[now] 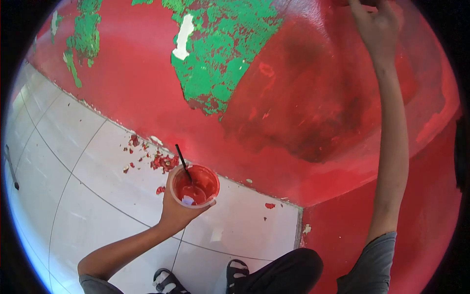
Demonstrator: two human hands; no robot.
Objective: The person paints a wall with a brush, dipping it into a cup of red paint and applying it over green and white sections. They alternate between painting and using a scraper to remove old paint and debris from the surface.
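Observation:
My left hand (177, 211) is wrapped round a clear plastic cup (215, 188) with red paint inside, above the tiled floor. A thin black stick (181, 158) stands tilted in the cup, leaning on its rim. My right hand (377, 22) reaches up to the red wall (132, 63) at the top right, with its fingers closed at the frame's upper edge. What it holds, if anything, is too dark and cut off to make out. Below it lies a darker, smeared red area (313, 98) of the wall.
Green patches (215, 63) with peeled edges and a white spot (184, 36) show on the wall. Red paint flakes (164, 162) lie on the white tiles (112, 181) along the wall's foot. A thin dark-tipped tool (12, 169) lies far left. My sandalled feet are below.

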